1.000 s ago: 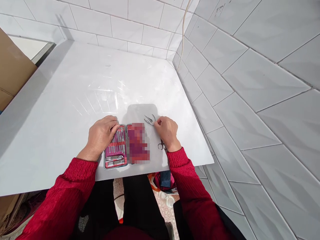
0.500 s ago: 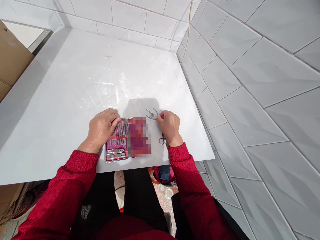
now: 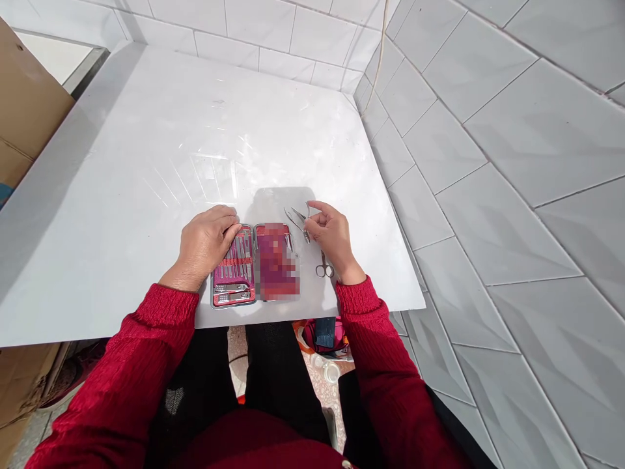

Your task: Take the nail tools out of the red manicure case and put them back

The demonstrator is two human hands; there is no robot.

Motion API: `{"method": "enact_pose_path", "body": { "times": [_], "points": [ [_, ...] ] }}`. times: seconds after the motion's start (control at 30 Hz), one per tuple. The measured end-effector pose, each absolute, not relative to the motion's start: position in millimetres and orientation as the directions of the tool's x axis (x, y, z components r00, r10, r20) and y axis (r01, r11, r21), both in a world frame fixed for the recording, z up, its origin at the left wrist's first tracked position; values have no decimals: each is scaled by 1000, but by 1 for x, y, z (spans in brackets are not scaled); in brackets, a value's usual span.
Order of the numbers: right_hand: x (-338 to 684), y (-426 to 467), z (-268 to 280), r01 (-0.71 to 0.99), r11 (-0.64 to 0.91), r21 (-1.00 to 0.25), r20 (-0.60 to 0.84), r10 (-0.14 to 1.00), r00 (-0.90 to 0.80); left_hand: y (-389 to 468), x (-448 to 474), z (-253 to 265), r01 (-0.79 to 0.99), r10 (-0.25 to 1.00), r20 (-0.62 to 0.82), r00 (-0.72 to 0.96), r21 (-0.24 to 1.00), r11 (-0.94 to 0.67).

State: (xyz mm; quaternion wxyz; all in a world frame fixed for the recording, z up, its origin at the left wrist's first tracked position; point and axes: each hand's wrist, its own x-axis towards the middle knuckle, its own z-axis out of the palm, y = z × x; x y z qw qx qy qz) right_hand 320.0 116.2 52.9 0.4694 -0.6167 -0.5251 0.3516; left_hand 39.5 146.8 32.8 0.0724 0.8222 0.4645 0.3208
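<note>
- Wearing red sleeves (image 3: pixel 114 365) and black trousers (image 3: pixel 273 374), closest to camera.
- Seeing cardboard (image 3: pixel 22 374) under table (image 3: pixel 122 163) at left; pink bundle (image 3: pixel 332 335) and round container (image 3: pixel 331 372) below, right of legs. Too cut off to identify further.
- Got case (image 3: pixel 234 305) lying open on table by near edge, with slim tools (image 3: pixel 237 254) and two clippers (image 3: pixel 232 287) in left half. Can't read right half, pixelated.
- Resting left hand (image 3: pixel 208 244) over case's left edge, thumb at upper corner, hiding part of that side. Can't tell whether clamping or just touching.
- Note scissors (image 3: pixel 324 268) right of case, loops toward near edge, right under right hand (image 3: pixel 332 234); tips partly hidden.
- Pinching nippers (image 3: pixel 299 215) in right hand, thumb and fingers closed on them, just beyond case's upper right corner. Can't tell whether clear of table.
- Boxed in at right by grey wall (image 3: pixel 488 215).
- Farther off: blocked at left by box (image 3: pixel 34 98), at back by white wall (image 3: pixel 258 32) with cable (image 3: pixel 381 49) in corner.
</note>
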Motion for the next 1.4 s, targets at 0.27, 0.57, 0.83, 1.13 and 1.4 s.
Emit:
{"method": "enact_pose_path", "body": {
  "times": [0.27,0.57,0.83,1.13,1.4],
  "points": [
    [308,115,58,121,-88,-989,-82,995,50,138,43,45,700,788,470,398,399,-592],
    [303,118,56,42,-60,-997,-58,997,47,112,88,63,642,679,418,603,251,-725],
    [300,113,58,38,20,-999,20,1000,1,111,96,62,655,683,343,645,213,-725],
    [283,126,58,209,96,-973,114,991,76,94,95,53,619,669,511,539,298,-727],
    [277,113,54,430,109,-896,130,991,20,81,92,47,640,613,597,518,205,-740]
  ]
}}
